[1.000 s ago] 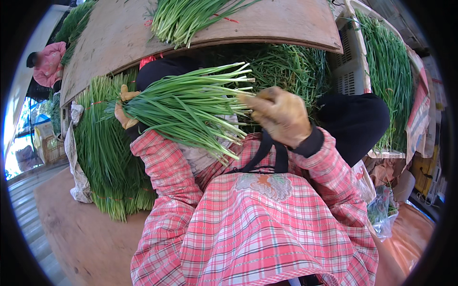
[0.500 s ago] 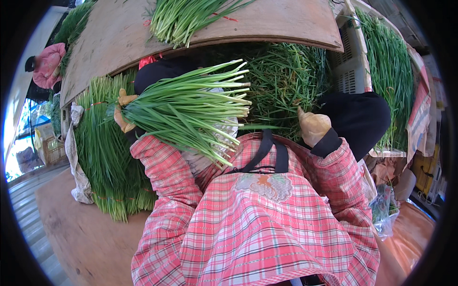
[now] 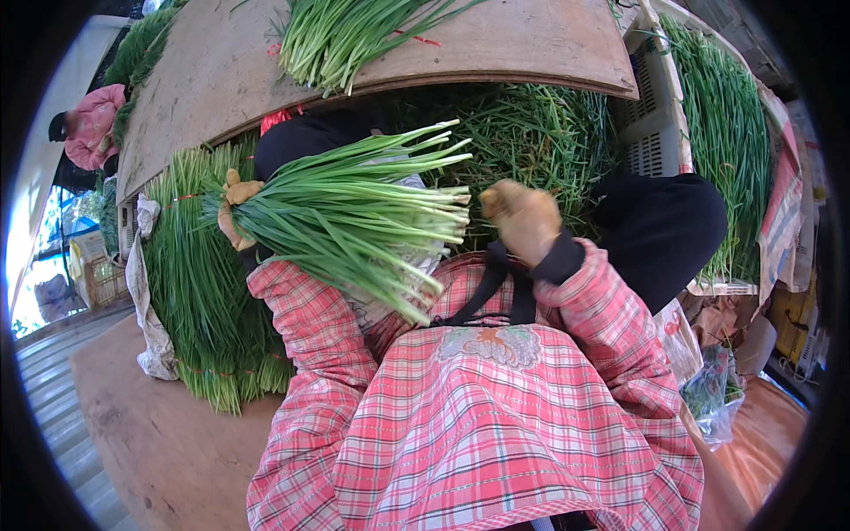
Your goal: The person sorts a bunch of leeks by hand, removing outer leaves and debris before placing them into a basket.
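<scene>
In a tan glove, my left hand (image 3: 237, 205) is closed round the leafy end of a loose bunch of garlic chives (image 3: 354, 212). The pale cut ends fan out to the right above my lap. My right hand (image 3: 527, 221), gloved too and slightly blurred, hovers just right of those ends without touching them. Its fingers are curled in, and whatever they may hold is hidden. Beyond it, between my knees, lies a heap of loose green leaves and trimmings (image 3: 531, 146).
A wooden board (image 3: 505, 44) spans the far side, with a tied chive bunch (image 3: 354, 40) on it. More bunches (image 3: 208, 283) are stacked at my left. To the right stands a plastic crate (image 3: 651, 133) beside upright greens (image 3: 726, 133). Another person (image 3: 93, 128) is at far left.
My right hand has moved left and slightly up, from beside my right knee toward the cut ends. A loose blade by my waist no longer shows. My left hand keeps the bunch nearly still.
</scene>
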The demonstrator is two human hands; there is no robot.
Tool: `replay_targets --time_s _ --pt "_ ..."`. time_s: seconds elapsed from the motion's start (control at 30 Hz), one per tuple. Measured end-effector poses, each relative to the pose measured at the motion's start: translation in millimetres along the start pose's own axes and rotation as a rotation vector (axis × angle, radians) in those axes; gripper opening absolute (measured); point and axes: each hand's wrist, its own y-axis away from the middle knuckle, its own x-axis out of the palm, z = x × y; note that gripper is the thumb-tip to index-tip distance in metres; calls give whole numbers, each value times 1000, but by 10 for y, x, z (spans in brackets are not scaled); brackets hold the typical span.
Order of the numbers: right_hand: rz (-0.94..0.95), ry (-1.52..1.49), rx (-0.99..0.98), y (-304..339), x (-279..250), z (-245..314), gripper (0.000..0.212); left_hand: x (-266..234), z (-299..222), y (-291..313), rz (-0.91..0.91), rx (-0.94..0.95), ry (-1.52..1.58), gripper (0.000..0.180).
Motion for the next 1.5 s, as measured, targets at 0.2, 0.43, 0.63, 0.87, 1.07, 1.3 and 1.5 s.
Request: replay_targets --time_s 0.2,0.43,0.63,0.87,1.07,1.3,1.5 --pt "297 -727 200 -372 29 -192 33 -109 -112 44 -50 70 -96 30" --pt "44 -958 297 -462 231 48 21 267 207 -175 -508 387 -7 39" --pt "-138 -556 336 -175 -513 -238 21 101 31 -15 -119 -1 5 29" --pt "98 -181 -38 199 -538 185 46 302 24 -255 -3 -412 152 44" --pt "223 -267 -279 151 314 704 45 472 284 -282 -735 436 -354 35" --pt "258 -467 88 44 -244 459 33 706 612 -612 -797 575 -764 32" --pt "-64 -205 111 61 -581 33 13 763 690 -786 -980 671 -803 28"
